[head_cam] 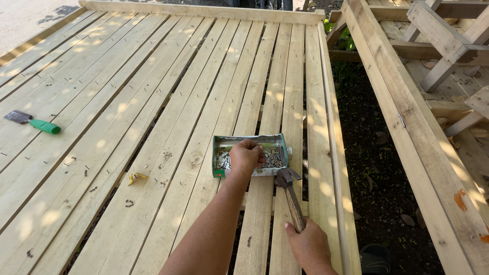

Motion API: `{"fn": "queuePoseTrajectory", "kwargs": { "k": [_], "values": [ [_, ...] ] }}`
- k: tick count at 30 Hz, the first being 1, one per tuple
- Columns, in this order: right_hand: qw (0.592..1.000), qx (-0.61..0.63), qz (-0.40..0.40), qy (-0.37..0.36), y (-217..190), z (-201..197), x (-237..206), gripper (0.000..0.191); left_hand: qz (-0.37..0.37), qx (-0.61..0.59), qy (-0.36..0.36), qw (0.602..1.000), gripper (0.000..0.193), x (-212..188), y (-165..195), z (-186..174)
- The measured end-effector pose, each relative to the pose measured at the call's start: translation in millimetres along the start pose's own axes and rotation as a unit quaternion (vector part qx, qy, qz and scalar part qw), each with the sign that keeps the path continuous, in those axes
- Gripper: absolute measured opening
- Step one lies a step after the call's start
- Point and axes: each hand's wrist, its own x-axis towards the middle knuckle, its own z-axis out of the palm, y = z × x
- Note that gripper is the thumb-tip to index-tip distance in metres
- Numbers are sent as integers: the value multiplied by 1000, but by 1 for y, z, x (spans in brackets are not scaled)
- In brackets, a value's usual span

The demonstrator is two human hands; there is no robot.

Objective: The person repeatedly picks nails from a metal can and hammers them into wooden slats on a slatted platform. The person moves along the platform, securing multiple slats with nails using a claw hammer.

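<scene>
The left hand [246,155] reaches into a cut-open metal can [250,155] that lies on its side on the pale wooden planks [153,102], near the right edge of the platform. The fingers are curled down into the can among a heap of nails [272,159], but whether they have pinched any of them cannot be told, since the knuckles hide the fingertips. The can is silvery inside with a green rim at its lower left corner. The right hand [309,245] is wrapped tight around the wooden handle of a hammer [290,196], low on the shaft, with the dark metal head pointing away from the person and sitting just beside the can's near right corner, over a gap between 2 planks. Well apart to the left, a scraper with a green handle [35,122] lies flat on the planks. A small yellow scrap [134,177] lies on the boards left of the forearm. To the right of the platform there is dark soil [377,168], and beyond it a long wooden beam [407,117] that runs alongside.
</scene>
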Motion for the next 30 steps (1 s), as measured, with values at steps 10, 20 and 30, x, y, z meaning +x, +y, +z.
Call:
{"fn": "queuePoseTrajectory", "kwargs": {
  "k": [10,20,30],
  "values": [
    [1000,7,15,3,-1,-1,-1,35,-40,-69,-67,995,14,-16,-8,-15],
    [1000,4,-1,6,3,3,6,34,59,145,-54,986,8,-75,-59,-29],
    [999,32,-17,9,28,11,10,34,148,156,102,971,3,-102,-95,-12]
  ]
}}
